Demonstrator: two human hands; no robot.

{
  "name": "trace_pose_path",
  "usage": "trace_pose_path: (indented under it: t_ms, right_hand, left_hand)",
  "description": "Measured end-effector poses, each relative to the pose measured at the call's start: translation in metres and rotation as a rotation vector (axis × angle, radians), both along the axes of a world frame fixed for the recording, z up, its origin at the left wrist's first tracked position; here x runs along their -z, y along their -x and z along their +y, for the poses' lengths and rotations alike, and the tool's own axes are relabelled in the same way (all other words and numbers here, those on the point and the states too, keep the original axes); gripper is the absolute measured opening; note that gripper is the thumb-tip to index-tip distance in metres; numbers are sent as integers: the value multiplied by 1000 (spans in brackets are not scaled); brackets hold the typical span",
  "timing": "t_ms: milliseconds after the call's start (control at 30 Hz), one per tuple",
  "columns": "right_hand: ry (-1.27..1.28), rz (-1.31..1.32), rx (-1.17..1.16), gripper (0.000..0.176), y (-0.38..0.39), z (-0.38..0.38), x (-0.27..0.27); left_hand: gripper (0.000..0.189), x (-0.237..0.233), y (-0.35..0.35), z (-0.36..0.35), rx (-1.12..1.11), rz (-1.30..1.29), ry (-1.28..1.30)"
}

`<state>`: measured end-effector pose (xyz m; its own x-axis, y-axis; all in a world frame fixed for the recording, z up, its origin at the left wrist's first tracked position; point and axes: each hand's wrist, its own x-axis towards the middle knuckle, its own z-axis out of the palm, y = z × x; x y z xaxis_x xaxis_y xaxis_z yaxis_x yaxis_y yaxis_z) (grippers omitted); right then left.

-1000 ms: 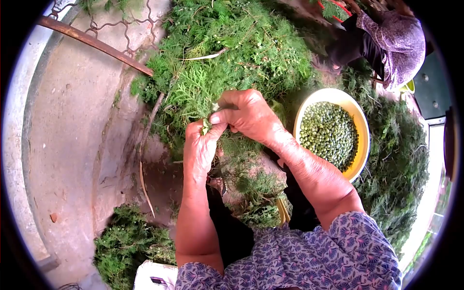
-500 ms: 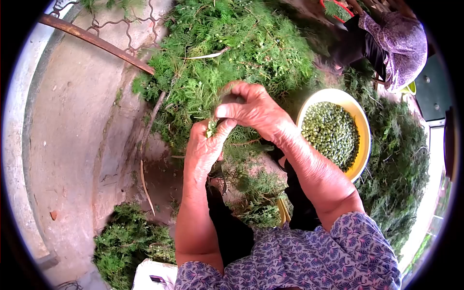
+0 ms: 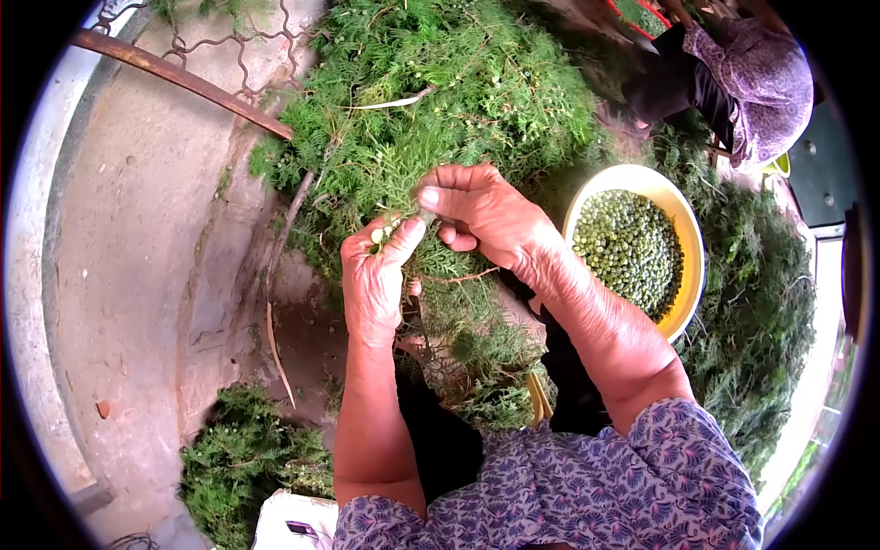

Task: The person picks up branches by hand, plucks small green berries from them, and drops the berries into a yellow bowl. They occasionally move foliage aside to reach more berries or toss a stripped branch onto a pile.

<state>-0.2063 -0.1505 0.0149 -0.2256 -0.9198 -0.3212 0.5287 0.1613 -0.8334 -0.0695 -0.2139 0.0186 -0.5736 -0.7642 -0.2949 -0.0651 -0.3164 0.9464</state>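
My left hand (image 3: pixel 371 280) is closed, with a small evergreen sprig (image 3: pixel 383 231) bearing pale green cones between thumb and fingers. Pinched together just to its right, my right hand (image 3: pixel 495 215) grips the same sprig near the left thumb tip. Both hands are over a large heap of green evergreen branches (image 3: pixel 458 101). Beside my right forearm stands a yellow basin (image 3: pixel 694 247) filled with small round green cones (image 3: pixel 628 247).
More evergreen branches (image 3: pixel 752 302) lie right of the basin, and another pile (image 3: pixel 247 458) sits at lower left. A rusty metal bar (image 3: pixel 183 78) juts in at upper left. Another person (image 3: pixel 756 87) is bent over at upper right, near a red-rimmed container (image 3: pixel 642 16).
My hands have shifted slightly; the left has moved a little up and left. The right fingers have closed in nearer the left thumb, and more of the sprig's cones show.
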Motion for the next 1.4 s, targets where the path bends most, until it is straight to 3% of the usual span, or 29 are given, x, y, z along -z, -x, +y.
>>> trace_pose_path:
  t_ms: [67,233,333,400,467,567,600,667,700,733,833,867,933,1067,1133,1200,1400]
  right_hand:
    - [20,-188,15,13,-1,-1,2]
    - [107,-301,-58,14,-2,2,1]
    - [122,-240,32,17,-6,1,-5]
    - [183,34,-35,19,-5,-1,3]
    - [140,85,-17,20,-5,0,5]
    - [147,-164,-40,18,1,1,-1]
    - [250,-320,-59,17,3,1,2]
    - [146,-313,133,17,0,0,2]
    - [60,-353,297,18,-1,-3,-2]
    - [180,-247,281,16,9,-3,8]
    - [376,-480,247,14,35,1,9]
    - [387,-484,280,15,38,3,7]
    - [343,-594,309,16,43,6,7]
    - [323,-498,329,12,44,5,6]
    - [259,-445,381,11,37,4,4]
    - [93,-223,371,11,30,3,4]
    - [19,-321,260,18,18,5,14]
  left_hand:
    - [20,-2,1,1,-70,22,-40]
    - [19,-6,-1,1,-118,34,-119]
    - [21,-9,1,1,-174,8,-78]
    - [25,-6,2,0,-156,21,-63]
    - [28,2,-1,-2,-100,48,-60]
    - [43,17,-3,-5,-137,204,-188]
    - [40,13,-5,-8,-97,163,-70]
    - [27,3,2,2,-206,181,-194]
    - [23,10,1,-2,-141,211,-106]
    - [26,12,5,0,-229,110,13]
    - [46,19,8,-9,-311,155,-140]
    - [52,17,3,-14,-200,225,-228]
    - [39,15,4,-18,-224,288,-298]
    - [41,20,3,-28,-221,383,-424]
    - [54,23,3,-29,-265,501,-458]
    - [52,29,2,-35,-244,529,-472]
    - [37,26,2,-41,-339,614,-525]
